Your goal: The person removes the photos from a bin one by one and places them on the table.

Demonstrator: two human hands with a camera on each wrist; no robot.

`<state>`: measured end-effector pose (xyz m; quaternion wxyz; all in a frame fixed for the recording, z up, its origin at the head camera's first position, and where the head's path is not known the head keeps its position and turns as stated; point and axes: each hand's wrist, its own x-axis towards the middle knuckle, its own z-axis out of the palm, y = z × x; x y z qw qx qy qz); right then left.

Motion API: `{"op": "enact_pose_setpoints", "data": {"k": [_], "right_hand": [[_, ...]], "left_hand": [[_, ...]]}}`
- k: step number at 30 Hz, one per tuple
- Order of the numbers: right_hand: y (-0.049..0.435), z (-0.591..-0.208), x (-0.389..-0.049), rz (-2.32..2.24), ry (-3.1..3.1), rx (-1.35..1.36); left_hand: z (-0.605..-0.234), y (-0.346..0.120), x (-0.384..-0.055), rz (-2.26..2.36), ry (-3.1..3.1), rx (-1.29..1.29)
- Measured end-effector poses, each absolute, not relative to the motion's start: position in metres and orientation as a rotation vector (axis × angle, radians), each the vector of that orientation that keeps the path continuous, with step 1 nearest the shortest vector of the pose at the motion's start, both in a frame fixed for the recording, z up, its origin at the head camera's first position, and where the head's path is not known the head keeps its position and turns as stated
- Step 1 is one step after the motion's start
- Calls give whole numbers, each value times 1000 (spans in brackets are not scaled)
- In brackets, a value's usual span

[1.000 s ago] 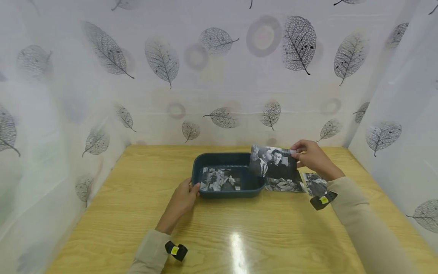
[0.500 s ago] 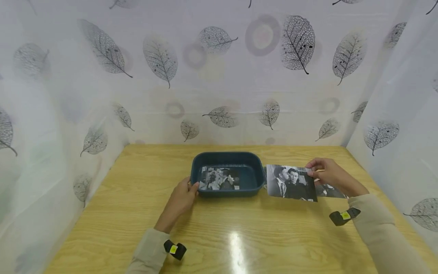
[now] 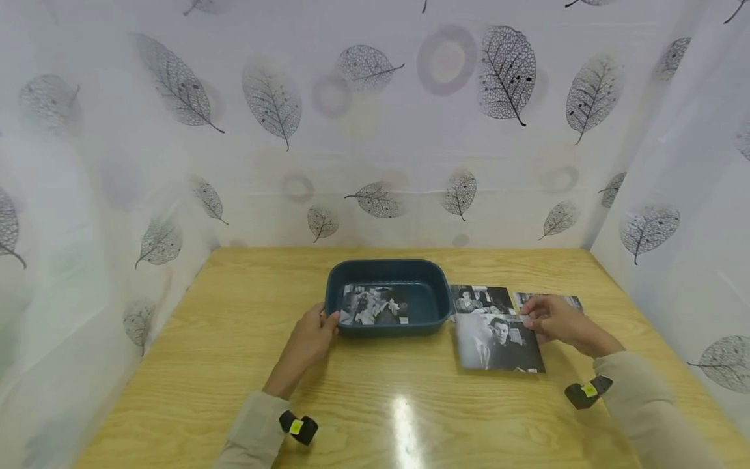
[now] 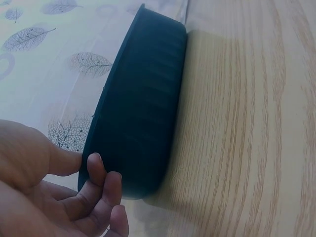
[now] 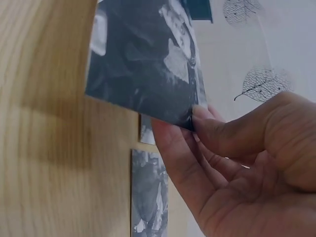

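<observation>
A dark teal rectangular baking dish stands mid-table, with a black-and-white photo lying in its left half. My left hand grips the dish's left front corner; in the left wrist view the thumb is at the rim and the fingers curl at the outer wall. My right hand pinches another black-and-white photo by its upper right corner, between thumb and fingers. This photo is right of the dish, tilted over the table, with glare on its surface in the right wrist view.
Right of the dish, one photo lies on the wooden table, partly behind the held one. A further photo is partly hidden by my right hand. A leaf-patterned white curtain encloses the back and sides.
My right hand carried its photo from over the dish's right end to the right, then lower and nearer the front, uncovering the photos behind. My left hand stayed at the dish corner.
</observation>
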<state>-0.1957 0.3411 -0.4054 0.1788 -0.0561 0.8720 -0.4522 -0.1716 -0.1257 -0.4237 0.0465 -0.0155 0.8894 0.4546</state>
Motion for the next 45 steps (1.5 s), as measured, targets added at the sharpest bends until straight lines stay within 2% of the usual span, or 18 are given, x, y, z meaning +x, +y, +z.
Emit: {"op": "enact_pose_setpoints", "data": {"k": [8,17,45], "right_hand": [[333,-415,-196,-1173,2546,-143],[326,-421,-198,-976,2722,-266],[324,-427,-201,-809,2812,-234]], "left_hand": [[-424,-126,-172,1391,2725,-51],[-425,-126,-171,1402,2714,-43],[-425,-127,-171,1424,2705,-41]]}}
